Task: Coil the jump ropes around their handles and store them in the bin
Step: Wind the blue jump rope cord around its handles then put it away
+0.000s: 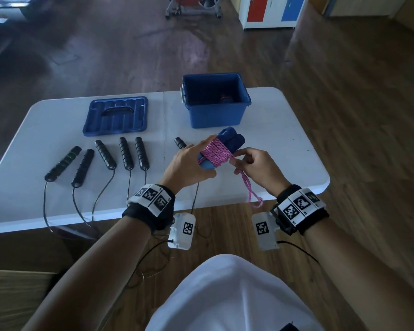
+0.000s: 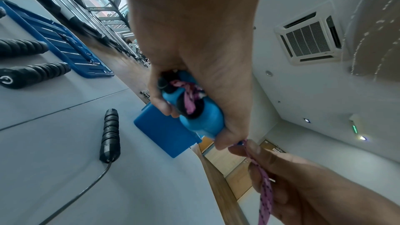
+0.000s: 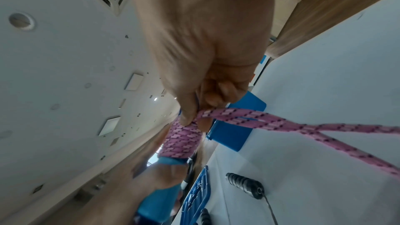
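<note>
Pink braided rope [image 1: 216, 152] is already wound in tight turns around the pair of blue handles [image 1: 230, 139] we hold above the white table [image 1: 273, 139], just in front of the open blue bin [image 1: 216, 101]. Our left hand [image 1: 189, 168] curls its fingers around the near end of the handles, thumb underneath, keeping the two pressed side by side. Our right hand [image 1: 256, 167] pinches the rope between thumb and forefinger right where it leaves the coil, and a doubled tail [image 1: 251, 194] hangs below it past the table edge. By our reading the winding is nearly finished and the loose tail must now be secured. To do this well, we should keep tension on the last turn so the wraps do not slacken, hold the handles parallel, lay each remaining turn beside the one before and not on top, then tuck the end under a tight wrap before letting go. Six black handles [image 1: 126, 154] lie in a row on the table with their cords trailing over the near edge, not yet coiled, beside the bin's lid [image 1: 92, 129]
</note>
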